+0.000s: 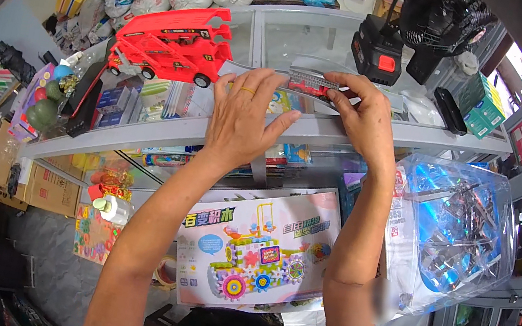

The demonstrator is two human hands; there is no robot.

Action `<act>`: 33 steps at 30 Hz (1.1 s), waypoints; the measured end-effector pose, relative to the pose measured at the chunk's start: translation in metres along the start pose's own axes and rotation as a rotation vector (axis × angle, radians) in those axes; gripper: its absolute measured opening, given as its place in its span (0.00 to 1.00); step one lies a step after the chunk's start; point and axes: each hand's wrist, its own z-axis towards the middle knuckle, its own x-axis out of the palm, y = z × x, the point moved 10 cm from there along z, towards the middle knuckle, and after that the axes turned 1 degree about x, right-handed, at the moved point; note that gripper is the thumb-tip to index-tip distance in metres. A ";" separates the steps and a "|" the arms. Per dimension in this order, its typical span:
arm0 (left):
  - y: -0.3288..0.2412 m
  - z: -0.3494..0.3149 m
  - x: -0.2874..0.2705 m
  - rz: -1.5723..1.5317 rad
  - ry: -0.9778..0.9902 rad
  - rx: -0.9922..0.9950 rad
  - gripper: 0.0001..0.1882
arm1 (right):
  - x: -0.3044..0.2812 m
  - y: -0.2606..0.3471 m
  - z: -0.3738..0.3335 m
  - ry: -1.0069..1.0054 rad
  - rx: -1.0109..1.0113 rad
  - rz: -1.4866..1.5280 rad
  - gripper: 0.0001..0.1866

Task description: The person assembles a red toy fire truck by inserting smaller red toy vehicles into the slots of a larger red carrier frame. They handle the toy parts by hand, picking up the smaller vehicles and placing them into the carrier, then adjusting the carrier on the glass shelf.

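Note:
My right hand [369, 115] pinches a small red toy fire truck [311, 89] with a grey ladder along its top, between thumb and fingers above the glass counter. My left hand [241, 115] lies palm down just left of it, fingers stretched and thumb apart, over a greyish strip whose kind I cannot make out. A ring shows on one finger. Close beyond the left hand stands a large red toy car-carrier truck [170, 44] with black wheels and a slanted upper deck.
The grey-framed glass counter [142, 131] spans the view. A building-toy box [266, 212] lies below my arms, a plastic-wrapped toy package [462, 238] to the right. At the far right are a black battery-like device [378, 48], a fan [443, 21] and green boxes [487, 104].

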 end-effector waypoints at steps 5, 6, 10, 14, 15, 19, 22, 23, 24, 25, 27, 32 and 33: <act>0.019 -0.023 -0.032 0.079 -0.112 -0.077 0.22 | 0.011 0.008 0.005 0.012 -0.003 0.027 0.12; 0.028 -0.028 -0.042 0.108 -0.141 -0.101 0.21 | 0.014 0.011 0.008 0.006 -0.035 0.017 0.12; 0.073 -0.041 -0.058 0.102 -0.127 -0.258 0.21 | 0.033 0.021 0.018 0.014 -0.116 0.030 0.10; 0.091 -0.047 -0.050 0.017 -0.096 -0.368 0.23 | 0.059 0.024 0.028 0.050 -0.103 0.040 0.09; 0.092 -0.047 -0.046 0.013 -0.081 -0.385 0.23 | 0.065 0.025 0.029 0.059 -0.107 0.028 0.09; 0.091 -0.047 -0.046 0.068 -0.084 -0.392 0.24 | 0.086 0.026 0.035 0.094 -0.108 -0.006 0.09; 0.091 -0.047 -0.046 0.096 -0.089 -0.385 0.25 | 0.093 0.027 0.036 0.069 -0.142 -0.037 0.09; 0.091 -0.047 -0.045 0.085 -0.078 -0.401 0.25 | 0.097 0.027 0.037 0.076 -0.139 -0.037 0.09; 0.092 -0.047 -0.044 0.074 -0.066 -0.418 0.26 | 0.100 0.028 0.038 0.083 -0.135 -0.038 0.09; 0.092 -0.047 -0.044 0.078 -0.059 -0.422 0.26 | 0.102 0.028 0.039 0.089 -0.130 -0.040 0.09; 0.092 -0.047 -0.043 0.084 -0.044 -0.431 0.26 | 0.106 0.028 0.040 0.095 -0.124 -0.041 0.09; 0.091 -0.047 -0.044 0.081 -0.050 -0.410 0.25 | 0.115 0.033 0.041 0.104 -0.126 -0.050 0.10; 0.090 -0.047 -0.043 0.083 -0.053 -0.403 0.25 | 0.116 0.033 0.042 0.104 -0.119 -0.047 0.10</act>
